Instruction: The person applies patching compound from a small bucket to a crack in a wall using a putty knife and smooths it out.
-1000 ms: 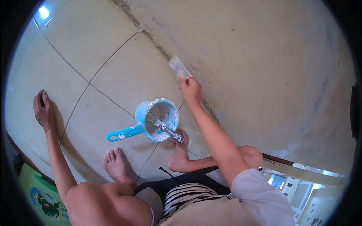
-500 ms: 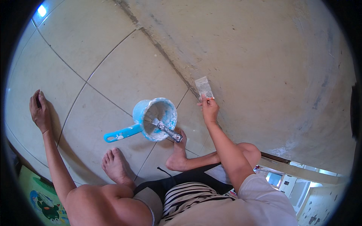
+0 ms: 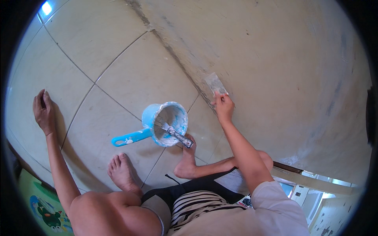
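My right hand (image 3: 224,108) pinches a thin, rectangular putty scraper (image 3: 216,83), pale and smeared, by its near edge. The scraper lies against the lower part of the beige wall (image 3: 275,78), just above the joint with the floor. Off to the left, my left hand (image 3: 44,112) hangs over the tiles with its fingers loosely curved and the thumb apart; I see nothing in it. Between the hands, by my feet, is a light blue dipper (image 3: 147,115) coated inside with white putty. A putty knife (image 3: 179,136) leans in it, its dark, paint-spotted handle over the rim.
Large beige floor tiles (image 3: 130,63) meet the wall along a rough, dirty seam (image 3: 169,49). My bare feet flank the dipper's near side. A green plastic item with a cartoon picture (image 3: 45,210) stands at the lower left. An opening with bright things beyond shows at the lower right.
My right hand and the scraper have moved slightly up and right along the wall, the scraper tilting a little. The view has shifted a bit; the left hand keeps its pose.
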Tool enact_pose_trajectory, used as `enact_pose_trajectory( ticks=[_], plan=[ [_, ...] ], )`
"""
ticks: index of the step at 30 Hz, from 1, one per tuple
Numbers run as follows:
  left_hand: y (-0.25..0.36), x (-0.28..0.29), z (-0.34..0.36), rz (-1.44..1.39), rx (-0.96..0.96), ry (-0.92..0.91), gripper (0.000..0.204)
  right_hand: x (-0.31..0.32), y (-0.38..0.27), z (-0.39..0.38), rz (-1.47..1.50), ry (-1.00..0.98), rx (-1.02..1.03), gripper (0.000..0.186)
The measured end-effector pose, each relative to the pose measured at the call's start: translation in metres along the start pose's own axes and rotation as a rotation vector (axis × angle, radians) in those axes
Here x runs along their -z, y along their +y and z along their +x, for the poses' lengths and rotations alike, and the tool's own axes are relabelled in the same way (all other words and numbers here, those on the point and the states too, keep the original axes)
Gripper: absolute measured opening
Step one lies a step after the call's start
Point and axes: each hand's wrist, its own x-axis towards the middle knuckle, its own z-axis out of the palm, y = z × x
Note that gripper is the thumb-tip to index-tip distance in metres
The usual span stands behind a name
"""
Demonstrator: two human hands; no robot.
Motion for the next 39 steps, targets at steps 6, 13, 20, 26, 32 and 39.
enact_pose_trajectory(
  ticks=[6, 13, 20, 26, 32, 39],
  plan=[
    [0.003, -0.002, -0.003, 0.044, -0.062, 0.079, 0.028, -0.024, -0.062, 0.021, -0.023, -0.060, 0.253, 0.031],
    [0.001, -0.001, -0.004, 0.018, -0.062, 0.061, 0.029, -0.070, -0.133, 0.060, -0.139, -0.035, 0.350, 0.029],
    [-0.014, -0.006, -0.004, 0.015, -0.047, 0.034, 0.030, 0.016, -0.097, 0.025, 0.077, -0.022, 0.230, 0.041],
    [0.077, 0.009, -0.009, -0.777, 0.316, -0.503, 0.031, 0.017, -0.206, -0.019, 0.463, -0.494, -0.110, 0.037],
    [0.205, 0.040, -0.033, -1.209, 0.204, -1.034, 0.047, -0.059, -0.277, -0.074, 0.997, -0.737, -0.230, 0.033],
    [0.212, 0.021, -0.056, -1.335, 0.540, -0.694, 0.040, -0.077, -0.261, -0.100, 0.861, -0.746, -0.293, 0.028]
  ],
)
